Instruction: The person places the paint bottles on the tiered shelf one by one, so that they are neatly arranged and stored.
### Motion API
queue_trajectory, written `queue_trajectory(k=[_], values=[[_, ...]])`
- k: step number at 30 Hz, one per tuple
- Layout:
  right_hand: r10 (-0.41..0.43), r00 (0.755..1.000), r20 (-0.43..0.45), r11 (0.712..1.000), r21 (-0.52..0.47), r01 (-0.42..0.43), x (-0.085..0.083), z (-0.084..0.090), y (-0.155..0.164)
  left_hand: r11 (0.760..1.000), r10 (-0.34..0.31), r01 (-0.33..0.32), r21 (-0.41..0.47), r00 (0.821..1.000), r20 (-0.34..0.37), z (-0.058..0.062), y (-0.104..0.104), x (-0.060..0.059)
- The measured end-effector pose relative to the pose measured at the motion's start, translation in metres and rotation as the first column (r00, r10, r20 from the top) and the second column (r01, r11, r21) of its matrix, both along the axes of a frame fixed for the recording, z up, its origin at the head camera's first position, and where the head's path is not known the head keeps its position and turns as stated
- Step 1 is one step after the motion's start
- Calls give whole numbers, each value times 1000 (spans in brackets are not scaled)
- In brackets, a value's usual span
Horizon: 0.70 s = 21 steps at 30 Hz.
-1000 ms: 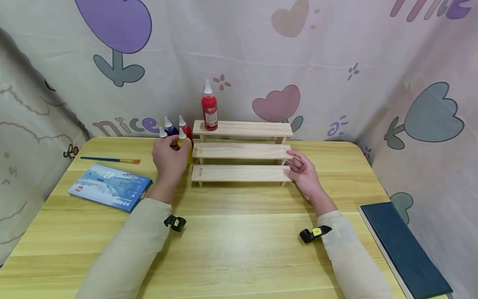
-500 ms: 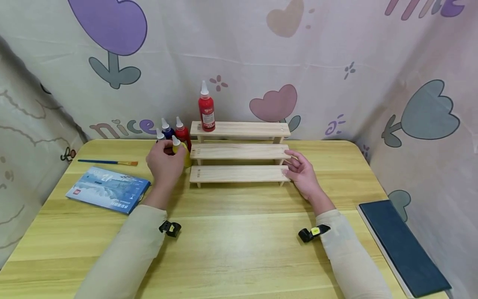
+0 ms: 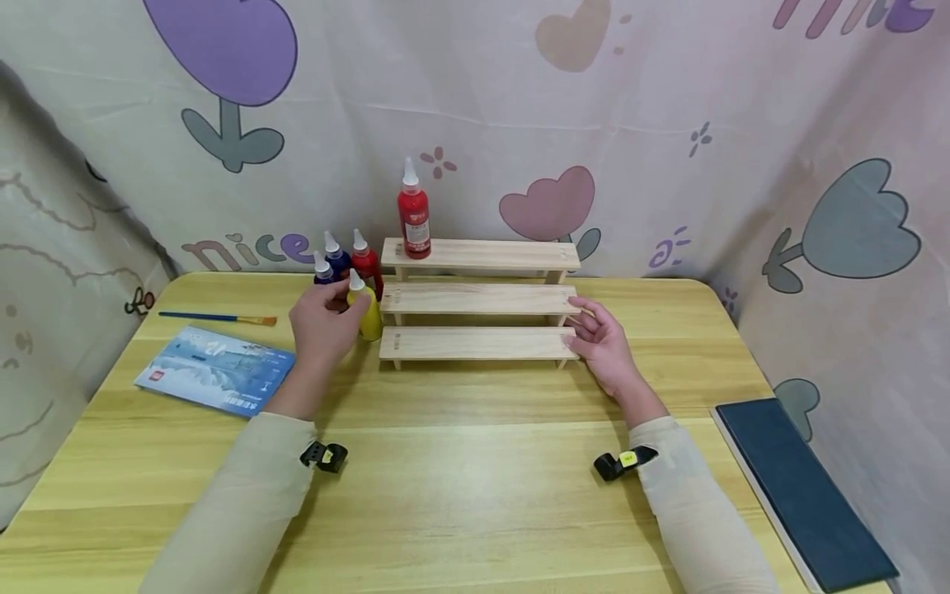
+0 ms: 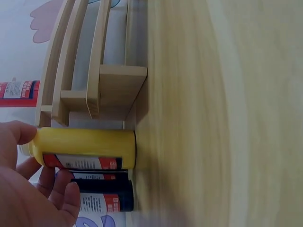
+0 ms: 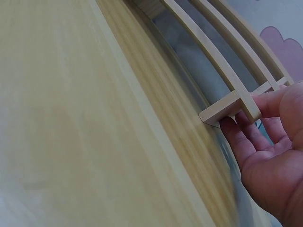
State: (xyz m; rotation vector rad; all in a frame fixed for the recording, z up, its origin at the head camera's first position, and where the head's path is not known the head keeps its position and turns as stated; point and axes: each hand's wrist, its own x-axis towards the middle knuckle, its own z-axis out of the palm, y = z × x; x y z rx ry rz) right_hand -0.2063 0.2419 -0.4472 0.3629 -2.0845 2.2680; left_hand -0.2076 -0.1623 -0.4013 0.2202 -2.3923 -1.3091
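Observation:
My left hand holds a yellow paint bottle with a white nozzle cap near its top, thumb on one side and fingers on the other. In the left wrist view the yellow bottle stands right beside the end of the wooden three-tier rack. Behind it are a red bottle and two dark blue bottles, one partly hidden by the hand. Another red bottle stands on the top tier, at its left end. My right hand grips the rack's right end; in the right wrist view its fingers wrap the side support.
To the left lie a paintbrush and a blue-covered pad. A dark blue book-like slab lies along the right table edge. A patterned curtain hangs close behind the rack.
My left hand has drawn the yellow bottle a little toward me, away from the bottles behind, and more of it shows. My right hand has stayed on the rack, which has not moved.

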Motion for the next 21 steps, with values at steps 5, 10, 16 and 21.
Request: queue_trajectory(k=[5,10,16,21], values=[[1,1000,-7,1000,-2,-1,-1,-2,0,1000,3,-3,-7,1000,8,1,-5,6],[5,1000,-9,1000,-13,-5,0,-2,1,998,-36,32,57,997,65,5,-9,11],[7,1000,-7,1000,-11,-7,0,-2,1,990,-134,128,66,986,98,3,-19,11],[12,1000,-6,1000,-17,-12,-1,-2,1,982,-187,184,39,977,103,0,-25,14]])
